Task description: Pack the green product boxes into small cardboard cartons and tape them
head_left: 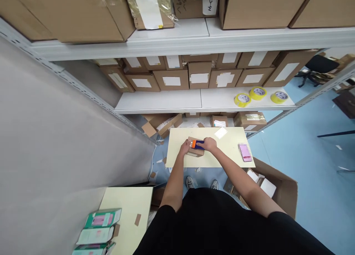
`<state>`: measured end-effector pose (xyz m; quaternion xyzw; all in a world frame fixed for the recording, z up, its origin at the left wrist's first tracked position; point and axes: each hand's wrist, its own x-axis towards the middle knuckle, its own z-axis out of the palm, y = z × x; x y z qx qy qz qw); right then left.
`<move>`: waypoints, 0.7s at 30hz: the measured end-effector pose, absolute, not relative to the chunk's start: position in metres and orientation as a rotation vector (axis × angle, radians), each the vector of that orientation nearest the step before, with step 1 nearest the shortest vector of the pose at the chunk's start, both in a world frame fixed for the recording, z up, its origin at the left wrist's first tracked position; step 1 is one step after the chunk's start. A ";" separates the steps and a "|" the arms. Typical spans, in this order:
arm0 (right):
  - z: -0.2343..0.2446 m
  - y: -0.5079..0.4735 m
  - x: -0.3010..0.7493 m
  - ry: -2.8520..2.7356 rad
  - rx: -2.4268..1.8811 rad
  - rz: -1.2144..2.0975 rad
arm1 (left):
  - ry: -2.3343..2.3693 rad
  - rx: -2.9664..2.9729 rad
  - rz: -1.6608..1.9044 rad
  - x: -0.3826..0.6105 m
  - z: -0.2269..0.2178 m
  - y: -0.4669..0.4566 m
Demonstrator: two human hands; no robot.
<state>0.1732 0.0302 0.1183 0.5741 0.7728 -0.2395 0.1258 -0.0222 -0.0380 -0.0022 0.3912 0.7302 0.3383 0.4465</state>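
Note:
A small brown cardboard box [195, 151] sits on the pale yellow table [177, 136] in front of me, a light label on its near side. My left hand [185, 147] grips the box at its left end. Over the top of the box, my right hand [210, 144] is closed round a blue-and-orange item [197, 144] with white lettering. The fingers and box hide part of this item, so its exact kind cannot be made out. A white paper slip [221, 133] lies behind my right hand, and a pink phone-like object [245, 152], partly pixelated, lies at the table's right.
Shelving [166, 101] behind the table bears labelled cartons [171, 80] and three yellow tape rolls [257, 93]. An open carton [163, 124] is behind left. A large open carton [283, 184] stands right. Green-and-white boxes [97, 234] lie on a side table [133, 203] at left.

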 end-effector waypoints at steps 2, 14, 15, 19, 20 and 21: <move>0.122 0.033 0.157 2.254 1.647 -0.684 | 1.817 0.923 0.838 -0.018 -0.003 -0.042; 0.125 0.052 0.230 2.152 1.700 -0.689 | 1.835 0.967 0.758 0.057 -0.014 -0.026; 0.125 0.053 0.244 2.148 1.708 -0.687 | 1.847 0.968 0.747 0.062 -0.014 -0.025; 0.121 0.055 0.318 2.089 1.775 -0.623 | 1.916 0.983 0.715 0.069 -0.014 -0.023; 0.120 0.054 0.336 2.074 1.792 -0.608 | 1.923 0.989 0.717 0.069 -0.014 -0.023; 0.118 0.052 0.353 2.052 1.815 -0.597 | 1.924 0.996 0.720 0.069 -0.014 -0.022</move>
